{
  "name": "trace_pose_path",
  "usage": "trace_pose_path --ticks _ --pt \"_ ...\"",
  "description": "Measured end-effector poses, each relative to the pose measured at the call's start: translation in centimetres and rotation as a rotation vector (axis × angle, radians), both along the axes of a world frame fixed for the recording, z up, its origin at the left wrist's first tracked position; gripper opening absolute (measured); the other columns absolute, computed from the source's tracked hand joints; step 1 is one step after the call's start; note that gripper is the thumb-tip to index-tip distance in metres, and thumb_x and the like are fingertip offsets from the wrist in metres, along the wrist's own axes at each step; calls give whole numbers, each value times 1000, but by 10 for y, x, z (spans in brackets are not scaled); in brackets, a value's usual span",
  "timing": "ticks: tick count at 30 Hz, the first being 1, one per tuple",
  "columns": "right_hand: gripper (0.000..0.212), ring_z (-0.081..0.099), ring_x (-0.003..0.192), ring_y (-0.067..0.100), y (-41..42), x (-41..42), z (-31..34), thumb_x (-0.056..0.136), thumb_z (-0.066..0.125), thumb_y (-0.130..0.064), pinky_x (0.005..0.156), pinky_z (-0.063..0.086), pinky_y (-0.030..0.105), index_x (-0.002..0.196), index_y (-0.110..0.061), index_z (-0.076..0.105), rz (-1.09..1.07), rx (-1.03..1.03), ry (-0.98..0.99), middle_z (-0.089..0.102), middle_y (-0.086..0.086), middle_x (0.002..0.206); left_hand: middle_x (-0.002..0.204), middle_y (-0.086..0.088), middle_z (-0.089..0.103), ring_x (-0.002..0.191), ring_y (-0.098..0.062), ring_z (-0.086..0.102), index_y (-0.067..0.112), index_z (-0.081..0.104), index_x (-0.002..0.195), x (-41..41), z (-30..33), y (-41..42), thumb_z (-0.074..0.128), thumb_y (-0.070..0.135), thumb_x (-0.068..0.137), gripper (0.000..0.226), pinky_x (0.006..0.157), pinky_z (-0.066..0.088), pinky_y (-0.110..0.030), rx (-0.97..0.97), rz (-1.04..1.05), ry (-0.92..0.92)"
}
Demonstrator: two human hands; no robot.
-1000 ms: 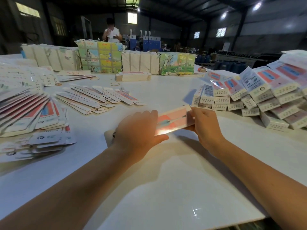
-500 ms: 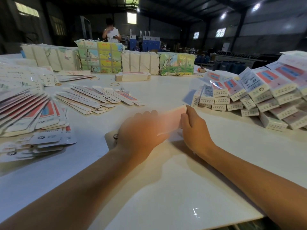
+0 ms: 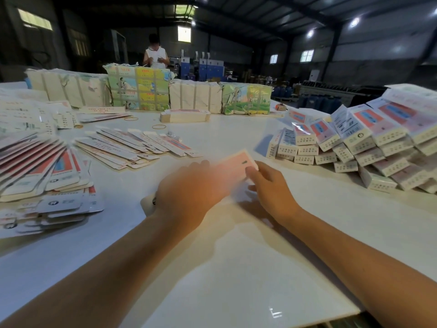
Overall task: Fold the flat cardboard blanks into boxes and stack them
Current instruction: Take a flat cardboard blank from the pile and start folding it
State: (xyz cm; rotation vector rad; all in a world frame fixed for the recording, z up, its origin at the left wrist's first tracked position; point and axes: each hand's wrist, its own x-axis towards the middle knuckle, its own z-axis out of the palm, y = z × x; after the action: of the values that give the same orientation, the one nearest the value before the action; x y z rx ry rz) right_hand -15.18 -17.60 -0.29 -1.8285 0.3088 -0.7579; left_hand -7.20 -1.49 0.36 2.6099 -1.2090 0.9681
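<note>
1. Left hand (image 3: pixel 189 192) – back of hand to camera, fingers curled round the near end of the pink box (image 3: pixel 233 167); blurred, finer grip can't tell.
2. Right hand (image 3: pixel 269 185) pinches the box's far right corner, fingertips (image 3: pixel 251 172) pressed on it.
3. Box is held just above the white table (image 3: pixel 236 268), centre, between both hands.
4. Folded boxes stack (image 3: pixel 369 143) at right; flat blanks (image 3: pixel 134 145) fanned at left, more flat blanks pile (image 3: pixel 35 171) far left.
5. Bundled packs (image 3: pixel 139 91) at the table's back edge – a person (image 3: pixel 156 54) behind.
</note>
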Motion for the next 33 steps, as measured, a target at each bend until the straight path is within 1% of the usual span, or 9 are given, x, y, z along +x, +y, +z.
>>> trace_pose_path --ticks 5,9,11,17,19,22,25,30,33 --pt "20 64 95 20 4 -6 2 98 48 -23 89 54 41 95 -36 63 50 -103 27 70 -6 97 122 9 51 103 -9 53 24 26 139 8 -5 5 15 74 76 81 74 46 -20 22 1 40" --pt "61 50 123 22 -2 -6 11 94 54 -14 100 47 42 147 -28 28 182 51 94 38 -10 146 122 16 52 97 -6 53 34 29 138 21 -6 11 14 78 66 85 70 43 -19 -23 -57 175" --pt "77 42 130 22 -8 -9 13 89 55 -3 105 42 43 151 -26 14 244 -14 97 23 -11 153 120 20 52 88 -3 49 38 31 136 26 -9 11 16 81 64 84 60 35 -15 8 -98 182" --pt "67 49 120 18 -21 -8 3 82 68 -8 100 44 35 142 -19 40 176 -476 155 48 2 139 114 12 55 91 -10 58 33 40 132 53 -16 9 34 84 63 86 80 54 -33 52 -146 459" --pt "62 52 113 17 -24 -6 1 78 73 -12 94 46 33 134 -19 46 146 -503 124 52 1 131 112 -2 61 93 -24 60 20 53 125 60 -18 6 42 75 73 76 80 52 -50 -50 -202 237" --pt "57 54 105 14 -35 -5 12 75 76 -15 85 44 26 125 -18 50 -18 -404 36 55 1 121 123 -13 54 109 -42 52 16 54 123 54 -20 1 39 61 82 62 85 44 -59 -262 -279 -1" --pt "53 56 102 20 -68 -12 54 76 77 -16 85 51 34 122 -11 51 -300 -263 -145 57 8 117 111 -2 54 93 -37 57 28 53 113 46 -24 -9 33 66 84 52 73 48 -60 -396 -496 21" --pt "54 58 98 13 -165 -72 156 87 65 -28 71 52 15 134 -16 44 -772 -91 -603 54 -2 113 92 4 46 71 -18 55 23 47 97 47 -44 -27 31 59 88 41 43 51 -45 -250 -595 -21" --pt "41 58 101 19 -238 -127 192 90 57 -28 73 53 18 130 -19 49 -1099 -88 -566 52 2 118 81 6 45 44 -15 57 21 45 93 46 -42 -28 24 52 92 37 34 46 -28 -139 -599 -37"
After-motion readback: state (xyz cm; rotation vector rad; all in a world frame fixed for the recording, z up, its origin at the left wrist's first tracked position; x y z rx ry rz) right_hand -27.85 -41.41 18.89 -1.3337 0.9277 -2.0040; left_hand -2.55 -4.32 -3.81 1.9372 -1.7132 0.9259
